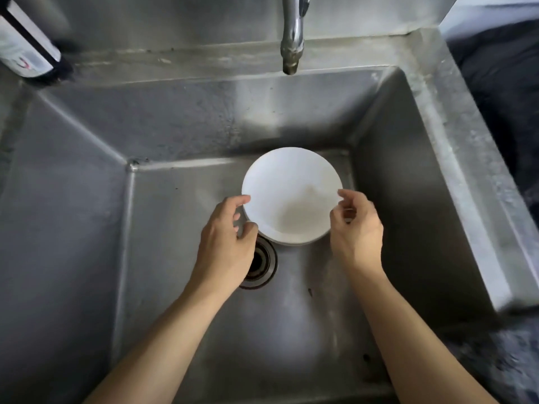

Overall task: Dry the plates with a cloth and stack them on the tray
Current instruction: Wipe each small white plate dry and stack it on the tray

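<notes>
A white plate (288,196) sits low in the steel sink (180,118), toward the back of the basin and right under the faucet (292,39), and both hands reach down to it from the near edge. The left hand (226,237) curls around the plate's left rim, fingertips touching the edge and thumb tucked below, so it looks like a light grasp rather than a firm clamp. The right hand (355,228) has its fingers bent at the right rim, fingertips at the edge; whether it truly grips or only touches I cannot tell. Under the near edge of the plate a second pale rim shows, so it seems to rest on at least one more plate, though how many is hidden. The plate is round, smooth and glossy, with a faint grey shadow in its shallow well. Just beside the left hand, partly covered by it, is the round drain (262,265), dark with ringed metal. The sink is brushed stainless steel, dull and water-spotted, with welded seams in its corners and a flat rim. The faucet is polished metal, curving down to a dark mouth. At the top left a dark bottle (26,51) with a pale label stands on the ledge; its print is too blurred to read.
</notes>
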Available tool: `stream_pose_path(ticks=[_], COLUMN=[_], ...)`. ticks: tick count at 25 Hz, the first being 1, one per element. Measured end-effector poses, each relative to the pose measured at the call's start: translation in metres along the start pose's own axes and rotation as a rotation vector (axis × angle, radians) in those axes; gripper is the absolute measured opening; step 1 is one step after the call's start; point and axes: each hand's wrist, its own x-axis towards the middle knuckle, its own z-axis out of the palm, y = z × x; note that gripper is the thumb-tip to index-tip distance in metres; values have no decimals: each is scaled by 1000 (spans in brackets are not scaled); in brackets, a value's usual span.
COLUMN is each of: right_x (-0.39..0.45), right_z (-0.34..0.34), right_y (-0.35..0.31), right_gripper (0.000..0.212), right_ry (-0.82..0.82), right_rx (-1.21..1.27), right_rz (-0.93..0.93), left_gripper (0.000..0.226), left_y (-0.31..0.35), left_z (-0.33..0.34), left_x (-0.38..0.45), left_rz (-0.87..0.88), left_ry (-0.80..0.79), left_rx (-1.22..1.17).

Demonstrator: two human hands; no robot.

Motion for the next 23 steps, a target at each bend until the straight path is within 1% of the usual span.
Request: stream_pose_path(ticks=[2,5,9,11,14,16,20,23], right_x=[14,28,40,47,55,54,35,13], right_z=[9,16,20,21,23,22,13,1], right_y=[7,14,18,18,18,19,15,1], right_gripper=[35,40,32,27,19,18,18,18], right_ry=[40,4,2,13,8,17,34,21], right_rx=[16,-13,-33,-6,119,165,199,202], right_rz=[32,75,68,119,236,270,233,187], left_gripper=[48,55,56,56,55,55,60,60], left_y=[-7,-13,-19,-21,-21,-22,-21,-14], left_z=[9,19,27,29,29,27,17,1], left_x=[20,40,50,50,52,49,30,9], left_rz=[-28,-81,-133,-143,-151,-152,-173,-176], left_ry=[-5,-60,-98,-103,-98,-99,-87,-41], left_rx=[12,6,-63,-78,-122,-126,-142,-170])
